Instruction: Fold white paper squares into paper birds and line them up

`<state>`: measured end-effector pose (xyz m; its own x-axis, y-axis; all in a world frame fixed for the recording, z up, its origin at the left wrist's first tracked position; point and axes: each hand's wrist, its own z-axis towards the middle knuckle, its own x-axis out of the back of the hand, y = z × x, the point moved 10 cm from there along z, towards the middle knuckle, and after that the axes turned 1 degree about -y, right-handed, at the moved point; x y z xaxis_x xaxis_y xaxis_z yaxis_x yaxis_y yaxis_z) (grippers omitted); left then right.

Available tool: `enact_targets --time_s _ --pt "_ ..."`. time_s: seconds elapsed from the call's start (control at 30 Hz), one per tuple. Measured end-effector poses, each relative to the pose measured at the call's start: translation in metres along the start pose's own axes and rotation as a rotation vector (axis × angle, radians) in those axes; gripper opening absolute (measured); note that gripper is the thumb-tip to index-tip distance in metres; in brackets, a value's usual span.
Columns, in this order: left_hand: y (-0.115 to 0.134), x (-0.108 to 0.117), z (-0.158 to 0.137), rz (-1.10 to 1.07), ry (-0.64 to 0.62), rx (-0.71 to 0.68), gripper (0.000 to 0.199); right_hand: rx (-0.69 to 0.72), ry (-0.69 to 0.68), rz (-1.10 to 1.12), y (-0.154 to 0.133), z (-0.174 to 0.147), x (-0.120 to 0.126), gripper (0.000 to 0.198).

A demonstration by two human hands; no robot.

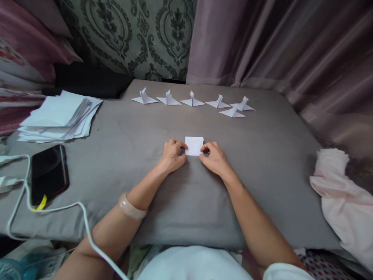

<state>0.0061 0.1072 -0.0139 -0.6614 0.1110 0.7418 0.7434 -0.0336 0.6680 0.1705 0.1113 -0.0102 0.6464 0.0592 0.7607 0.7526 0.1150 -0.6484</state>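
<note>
A small white folded paper lies on the grey cloth-covered table, between my two hands. My left hand pinches its left edge between thumb and fingers. At the opposite edge, my right hand grips the paper in the same way. The paper is rectangular, and its top right corner looks slightly uneven. Beyond it stands a row of folded white paper figures, each with wide flat points and an upright middle. One more paper figure sits in front of the row's right end.
A stack of white paper sheets is at the left. Nearer me lie a black phone and a white cable that runs under my left arm's side. A pale pink cloth is bunched at the right edge. Curtains hang behind.
</note>
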Motion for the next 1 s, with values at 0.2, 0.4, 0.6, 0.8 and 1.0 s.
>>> enact_targets --time_s 0.2,0.4,0.6,0.8,1.0 --pt "0.001 0.001 -0.001 0.002 0.016 -0.014 0.032 0.001 -0.028 0.076 0.005 0.002 0.002 0.017" --pt "-0.005 0.006 -0.002 -0.061 0.073 0.049 0.022 -0.07 0.066 0.19 0.016 0.001 0.011 0.017" --pt "0.007 0.004 0.004 0.068 0.096 0.038 0.03 -0.135 0.218 0.388 0.031 0.002 0.016 0.03" --pt "0.012 -0.001 0.002 -0.153 0.07 -0.045 0.01 -0.13 0.221 0.424 0.027 -0.004 0.015 0.064" --pt "0.02 0.004 -0.004 -0.656 0.047 -0.204 0.013 -0.014 0.045 0.768 0.011 -0.003 0.003 0.096"
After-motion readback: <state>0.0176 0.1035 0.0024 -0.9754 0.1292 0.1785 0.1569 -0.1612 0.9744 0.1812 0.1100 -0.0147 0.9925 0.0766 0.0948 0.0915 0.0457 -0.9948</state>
